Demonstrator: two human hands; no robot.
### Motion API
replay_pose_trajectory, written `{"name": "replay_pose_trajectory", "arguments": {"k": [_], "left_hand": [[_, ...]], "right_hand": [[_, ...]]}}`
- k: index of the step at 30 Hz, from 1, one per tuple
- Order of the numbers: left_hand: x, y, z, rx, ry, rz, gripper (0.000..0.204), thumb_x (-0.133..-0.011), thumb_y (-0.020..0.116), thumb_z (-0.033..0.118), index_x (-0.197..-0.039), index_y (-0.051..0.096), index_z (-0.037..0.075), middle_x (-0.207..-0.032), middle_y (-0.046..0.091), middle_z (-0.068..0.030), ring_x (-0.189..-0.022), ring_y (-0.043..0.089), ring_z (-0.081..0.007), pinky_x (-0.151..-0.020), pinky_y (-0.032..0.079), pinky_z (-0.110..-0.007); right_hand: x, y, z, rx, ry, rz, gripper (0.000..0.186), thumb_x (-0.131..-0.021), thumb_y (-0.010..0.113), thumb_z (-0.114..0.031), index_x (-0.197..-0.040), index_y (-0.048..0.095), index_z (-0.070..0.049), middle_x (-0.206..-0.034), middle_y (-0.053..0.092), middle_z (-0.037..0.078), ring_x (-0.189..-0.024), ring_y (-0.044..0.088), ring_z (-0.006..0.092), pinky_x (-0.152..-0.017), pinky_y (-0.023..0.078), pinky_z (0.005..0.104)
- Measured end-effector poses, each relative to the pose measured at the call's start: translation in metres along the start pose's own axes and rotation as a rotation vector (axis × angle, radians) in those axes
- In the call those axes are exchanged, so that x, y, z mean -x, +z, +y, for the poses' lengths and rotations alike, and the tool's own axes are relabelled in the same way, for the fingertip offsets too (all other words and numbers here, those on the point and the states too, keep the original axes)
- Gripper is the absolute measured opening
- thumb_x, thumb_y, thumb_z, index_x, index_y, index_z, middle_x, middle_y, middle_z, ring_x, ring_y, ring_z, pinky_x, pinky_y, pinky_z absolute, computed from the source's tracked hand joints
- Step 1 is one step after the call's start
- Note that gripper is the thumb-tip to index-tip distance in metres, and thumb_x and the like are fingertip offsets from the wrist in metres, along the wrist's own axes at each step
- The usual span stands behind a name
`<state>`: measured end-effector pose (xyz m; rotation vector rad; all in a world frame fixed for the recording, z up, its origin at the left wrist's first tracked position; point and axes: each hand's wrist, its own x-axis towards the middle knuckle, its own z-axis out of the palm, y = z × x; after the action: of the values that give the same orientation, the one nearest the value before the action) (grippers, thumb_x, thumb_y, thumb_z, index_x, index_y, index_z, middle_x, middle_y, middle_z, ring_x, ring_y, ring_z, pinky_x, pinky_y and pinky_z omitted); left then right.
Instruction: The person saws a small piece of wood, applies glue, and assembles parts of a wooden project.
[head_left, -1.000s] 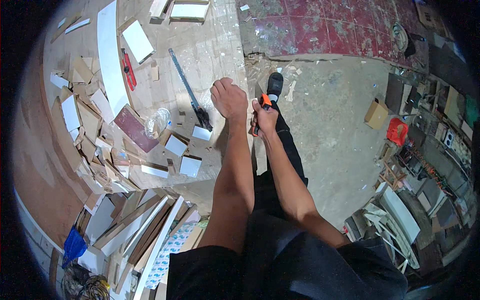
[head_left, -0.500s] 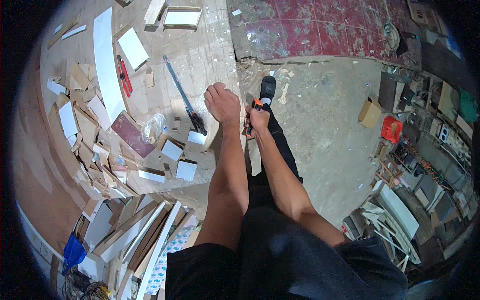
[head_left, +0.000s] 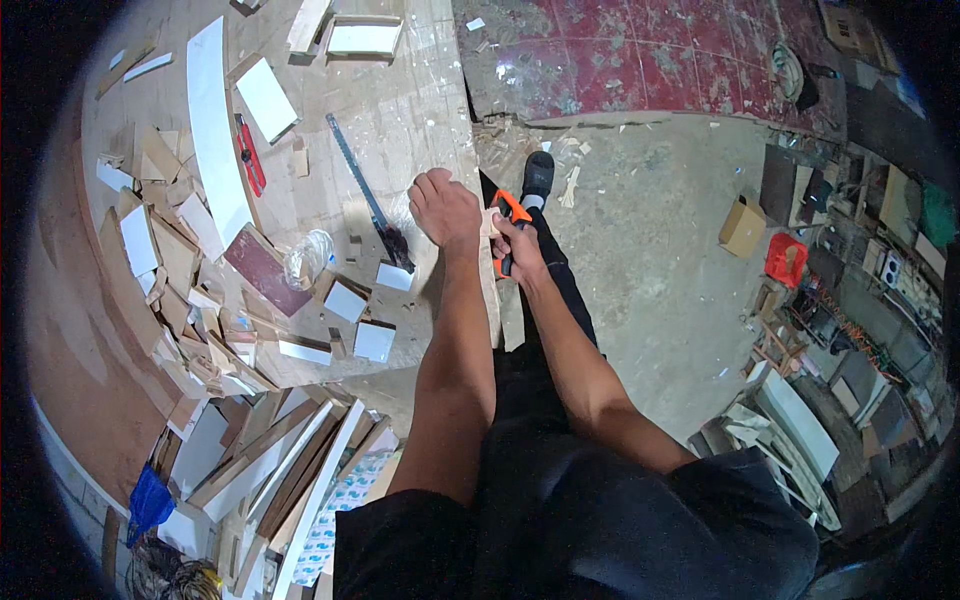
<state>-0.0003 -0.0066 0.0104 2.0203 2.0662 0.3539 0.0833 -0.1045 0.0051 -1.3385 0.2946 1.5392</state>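
My right hand (head_left: 520, 245) is wrapped round the orange-and-black handle of a handsaw (head_left: 514, 206) at the right edge of the wooden worktop (head_left: 400, 120). Only a dark sliver of the blade shows, beyond my left hand's knuckles. A small pale piece of wood (head_left: 489, 222) juts out past the edge between my two hands. My left hand (head_left: 444, 208) is closed over it with fingers curled, and the rest of the piece is hidden beneath. Left of that hand lies a long grey metal bar (head_left: 358, 175) with a dark end piece.
White-faced board offcuts (head_left: 372, 341) and a red-handled tool (head_left: 250, 155) lie on the worktop. Boards (head_left: 270, 470) stand stacked at lower left. Across the concrete floor (head_left: 650, 250), a cardboard box (head_left: 742, 226) and red basket (head_left: 786, 260) stand near piled scraps.
My right hand has shifted slightly right and nearer to me, and more of the orange handle and the pale wood shows. My left hand stays in place.
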Motion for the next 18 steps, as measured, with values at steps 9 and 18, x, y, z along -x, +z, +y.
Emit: {"name": "replay_pose_trajectory", "arguments": {"k": [9,18], "left_hand": [[-0.002,-0.001,0.0,0.033,-0.008,0.001,0.018,-0.078,0.052,0.007,-0.095,0.055,0.006,-0.096,0.053,-0.0132,-0.094,0.051,-0.033,-0.084,0.042,-0.044],[-0.002,-0.003,0.002,0.076,0.027,0.058,0.017,-0.077,0.052,0.004,-0.093,0.056,0.006,-0.092,0.054,-0.014,-0.089,0.052,-0.0348,-0.079,0.042,-0.046]], "right_hand": [[-0.023,-0.01,-0.034,0.472,0.235,-0.164,0.02,-0.087,0.072,-0.015,-0.084,0.055,-0.006,-0.054,0.047,-0.001,-0.038,0.042,0.0089,-0.039,0.033,0.0269],[-0.006,0.023,-0.002,0.064,0.109,0.412,0.023,-0.078,0.075,-0.008,-0.067,0.055,-0.003,-0.052,0.049,0.003,-0.036,0.044,0.0141,-0.034,0.035,0.0302]]}}
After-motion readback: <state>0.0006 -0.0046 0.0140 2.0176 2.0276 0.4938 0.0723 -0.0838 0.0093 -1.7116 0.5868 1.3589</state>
